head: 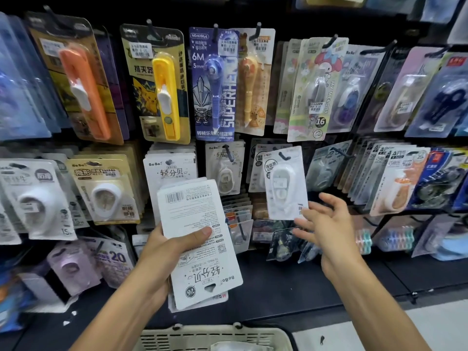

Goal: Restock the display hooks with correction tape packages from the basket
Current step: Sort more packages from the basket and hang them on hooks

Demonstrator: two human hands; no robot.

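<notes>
At a stationery display, the left hand (162, 245) clamps a stack of flat white cardboard-backed correction tape packages (200, 243), printed backs up. The right hand (326, 224), fingers spread, holds nothing beside a white blister-packed correction tape card (285, 183) on its black hook (283, 156). The cards look light, stiff and slick, best pinched by an edge near the hang hole. A beige slatted plastic basket (215, 336) waits below.

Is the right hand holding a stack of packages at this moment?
No. The right hand is open, fingers spread beside a white package hanging on a hook, while the left hand grips the stack of packages.
</notes>
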